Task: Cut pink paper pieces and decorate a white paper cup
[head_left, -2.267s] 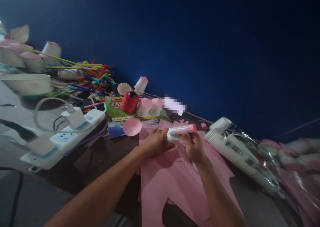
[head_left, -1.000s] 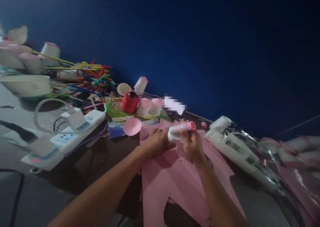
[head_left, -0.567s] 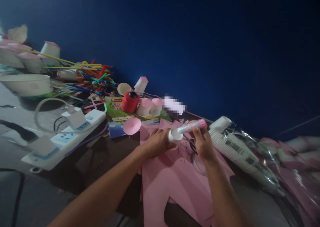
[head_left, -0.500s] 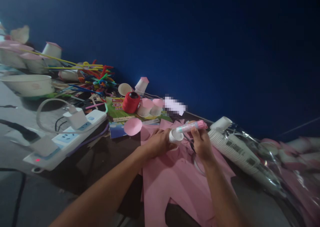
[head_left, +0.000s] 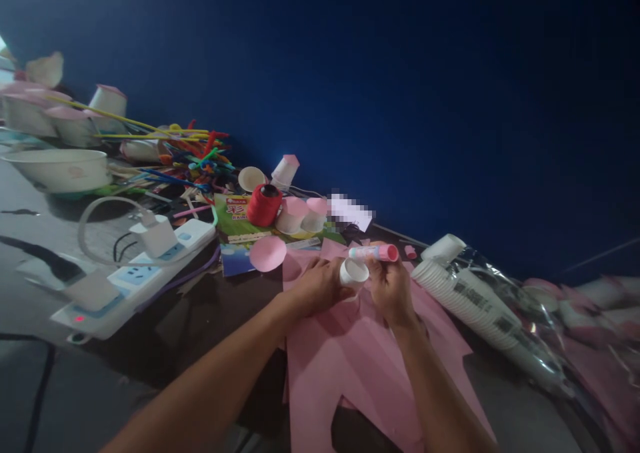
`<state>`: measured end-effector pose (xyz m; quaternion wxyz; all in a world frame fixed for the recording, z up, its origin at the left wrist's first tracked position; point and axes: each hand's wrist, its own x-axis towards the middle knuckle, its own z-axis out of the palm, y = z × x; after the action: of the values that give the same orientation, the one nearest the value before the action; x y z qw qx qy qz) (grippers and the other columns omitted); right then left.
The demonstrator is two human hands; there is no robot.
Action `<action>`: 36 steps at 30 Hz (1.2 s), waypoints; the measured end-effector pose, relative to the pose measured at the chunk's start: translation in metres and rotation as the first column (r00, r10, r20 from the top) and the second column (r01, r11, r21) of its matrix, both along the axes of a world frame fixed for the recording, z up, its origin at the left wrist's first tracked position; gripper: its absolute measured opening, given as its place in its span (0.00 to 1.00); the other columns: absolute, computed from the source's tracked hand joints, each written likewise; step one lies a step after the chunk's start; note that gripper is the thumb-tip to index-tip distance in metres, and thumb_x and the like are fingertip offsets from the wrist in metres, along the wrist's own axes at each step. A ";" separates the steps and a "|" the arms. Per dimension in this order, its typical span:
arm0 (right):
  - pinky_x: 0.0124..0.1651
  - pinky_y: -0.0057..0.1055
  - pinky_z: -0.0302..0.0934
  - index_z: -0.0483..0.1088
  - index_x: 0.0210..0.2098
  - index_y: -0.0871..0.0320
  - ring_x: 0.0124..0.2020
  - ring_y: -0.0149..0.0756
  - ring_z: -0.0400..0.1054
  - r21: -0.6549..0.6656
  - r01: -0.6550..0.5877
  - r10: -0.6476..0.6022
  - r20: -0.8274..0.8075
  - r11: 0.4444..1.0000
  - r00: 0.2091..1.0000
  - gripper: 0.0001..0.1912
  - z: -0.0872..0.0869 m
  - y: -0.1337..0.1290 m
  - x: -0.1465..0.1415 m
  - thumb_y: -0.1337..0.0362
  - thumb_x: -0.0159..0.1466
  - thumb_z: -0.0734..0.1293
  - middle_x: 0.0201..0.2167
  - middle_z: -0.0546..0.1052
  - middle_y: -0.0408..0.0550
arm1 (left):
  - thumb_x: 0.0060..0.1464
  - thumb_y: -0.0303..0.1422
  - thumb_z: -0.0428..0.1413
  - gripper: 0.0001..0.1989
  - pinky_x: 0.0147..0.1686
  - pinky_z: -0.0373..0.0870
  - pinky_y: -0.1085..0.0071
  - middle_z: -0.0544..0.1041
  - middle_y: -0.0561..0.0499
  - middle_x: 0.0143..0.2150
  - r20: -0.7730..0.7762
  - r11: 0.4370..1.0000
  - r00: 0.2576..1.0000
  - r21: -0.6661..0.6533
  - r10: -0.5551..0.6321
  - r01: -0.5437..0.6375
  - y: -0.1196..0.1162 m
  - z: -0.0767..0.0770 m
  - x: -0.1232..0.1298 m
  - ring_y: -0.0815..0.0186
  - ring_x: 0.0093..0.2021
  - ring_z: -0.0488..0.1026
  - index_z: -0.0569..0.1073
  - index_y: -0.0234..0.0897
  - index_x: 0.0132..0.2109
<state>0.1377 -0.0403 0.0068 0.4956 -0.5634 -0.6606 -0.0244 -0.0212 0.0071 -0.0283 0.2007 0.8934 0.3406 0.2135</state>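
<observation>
My left hand (head_left: 323, 285) is closed around a small white paper cup (head_left: 354, 273), its open mouth tilted toward me. My right hand (head_left: 390, 286) grips a pink and pale-blue glue stick (head_left: 373, 252) just above the cup's rim. The tube's round pink end points to the right. Under both hands lie sheets of pink paper (head_left: 350, 366), one with a curved piece cut out. To the right of the glue stick is a small pink piece (head_left: 410, 252), perhaps its cap. A pink paper disc (head_left: 269, 253) lies left of my left hand.
A red thread spool (head_left: 265, 205) and pink-topped cups (head_left: 291, 214) stand behind. On the left are a power strip (head_left: 135, 276) with plugs and cords, a white bowl (head_left: 57, 170) and colourful pipe cleaners (head_left: 200, 150). A bagged stack of paper cups (head_left: 465, 300) lies on the right.
My right hand has moved left and slightly down with the glue stick, closer to the cup. The tube's pink end looks shorter, and a small pink piece now shows beyond it.
</observation>
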 end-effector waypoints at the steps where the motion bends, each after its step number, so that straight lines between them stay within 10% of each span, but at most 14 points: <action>1: 0.49 0.45 0.68 0.71 0.46 0.58 0.46 0.48 0.74 0.007 0.012 -0.012 0.006 1.000 1.000 0.17 0.000 0.000 0.001 0.53 0.67 0.60 0.42 0.79 0.58 | 0.54 0.44 0.58 0.25 0.51 0.64 0.57 0.76 0.40 0.46 -0.006 1.000 1.000 -0.004 0.002 -0.002 -0.001 0.002 0.000 0.50 0.48 0.72 0.63 0.34 0.53; 14: 0.31 0.35 0.63 0.71 0.35 0.57 0.30 0.44 0.73 -0.219 0.112 -0.115 0.002 0.969 0.993 0.19 0.019 -0.017 0.024 0.48 0.66 0.60 0.26 0.78 0.51 | 0.56 0.44 0.56 0.25 0.51 0.64 0.57 0.76 0.40 0.47 0.019 1.000 1.000 -0.024 0.000 0.001 -0.002 0.003 -0.002 0.51 0.49 0.72 0.63 0.33 0.54; 20: 0.25 0.30 0.59 0.68 0.29 0.57 0.22 0.35 0.66 -0.334 -0.074 -0.007 -0.235 0.940 0.972 0.21 0.027 -0.023 0.021 0.46 0.64 0.63 0.21 0.73 0.44 | 0.56 0.44 0.55 0.23 0.51 0.63 0.57 0.76 0.40 0.47 -0.012 0.999 1.000 -0.039 0.008 -0.009 -0.003 0.008 -0.002 0.50 0.50 0.71 0.65 0.33 0.52; 36: 0.43 0.38 0.67 0.72 0.42 0.60 0.38 0.45 0.74 -0.224 -0.066 0.008 -0.250 0.972 0.968 0.21 0.012 -0.009 -0.009 0.47 0.64 0.62 0.37 0.80 0.55 | 0.57 0.45 0.55 0.24 0.51 0.63 0.58 0.76 0.41 0.48 -0.048 1.000 0.999 0.021 -0.001 0.002 -0.002 0.006 0.000 0.51 0.48 0.73 0.64 0.33 0.52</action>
<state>0.1291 -0.0494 0.0190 0.5055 -0.6034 -0.6024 0.1320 -0.0214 0.0054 -0.0224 0.1832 0.9006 0.3423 0.1954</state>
